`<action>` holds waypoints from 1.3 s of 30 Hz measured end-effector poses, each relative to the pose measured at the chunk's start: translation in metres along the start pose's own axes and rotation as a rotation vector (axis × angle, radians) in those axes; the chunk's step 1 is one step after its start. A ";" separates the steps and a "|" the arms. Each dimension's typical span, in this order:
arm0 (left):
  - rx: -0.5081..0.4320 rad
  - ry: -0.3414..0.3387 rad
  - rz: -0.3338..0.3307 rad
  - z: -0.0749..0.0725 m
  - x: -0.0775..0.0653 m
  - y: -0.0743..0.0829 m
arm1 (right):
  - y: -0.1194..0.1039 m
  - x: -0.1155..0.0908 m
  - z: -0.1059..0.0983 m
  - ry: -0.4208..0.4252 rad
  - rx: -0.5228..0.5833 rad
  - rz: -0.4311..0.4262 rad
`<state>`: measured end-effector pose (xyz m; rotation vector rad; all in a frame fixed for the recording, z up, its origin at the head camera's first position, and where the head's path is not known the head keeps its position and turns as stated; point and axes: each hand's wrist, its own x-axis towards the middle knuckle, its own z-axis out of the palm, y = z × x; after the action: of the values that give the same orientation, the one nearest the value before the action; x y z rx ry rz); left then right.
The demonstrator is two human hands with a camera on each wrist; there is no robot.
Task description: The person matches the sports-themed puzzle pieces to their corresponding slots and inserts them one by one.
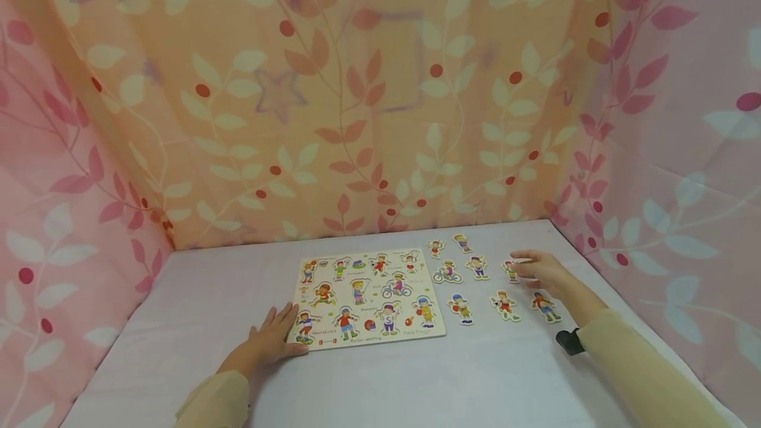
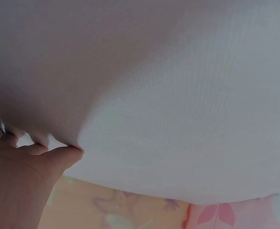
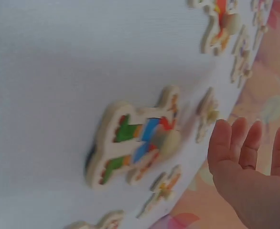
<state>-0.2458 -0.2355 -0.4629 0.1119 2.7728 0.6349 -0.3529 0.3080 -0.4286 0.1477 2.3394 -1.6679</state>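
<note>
My left hand (image 1: pixel 270 335) lies at the left edge of a pale puzzle board (image 1: pixel 371 347) printed with sporting children, its fingers spread and the thumb by the lower corner. In the left wrist view, the left hand (image 2: pixel 30 167) rests its fingertips on the white cloth. My right hand (image 1: pixel 543 273) hovers over loose knobbed puzzle pieces, fingers relaxed. Closest to it is a small child-figure piece (image 1: pixel 510 271), partly covered by the fingers. Below the hand lies a roller-skater piece (image 1: pixel 545 307). The right wrist view shows this skater piece (image 3: pixel 130 143) and the right hand (image 3: pixel 254 176) holding nothing.
Other loose pieces lie right of the board, among them a cyclist (image 1: pixel 447 274), a ball player (image 1: pixel 505 307) and a blue-capped figure (image 1: pixel 460 309). A black object (image 1: pixel 571 342) is at the right wrist. Patterned curtains (image 1: pixel 357 117) enclose the white table (image 1: pixel 368 388).
</note>
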 end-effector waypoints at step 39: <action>0.000 0.001 0.022 0.000 0.001 -0.003 | 0.023 0.060 0.011 0.303 -0.108 0.316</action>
<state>-0.2463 -0.2376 -0.4645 0.1427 2.7763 0.6402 -0.4032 0.3014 -0.4692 0.7550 2.4479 -1.4442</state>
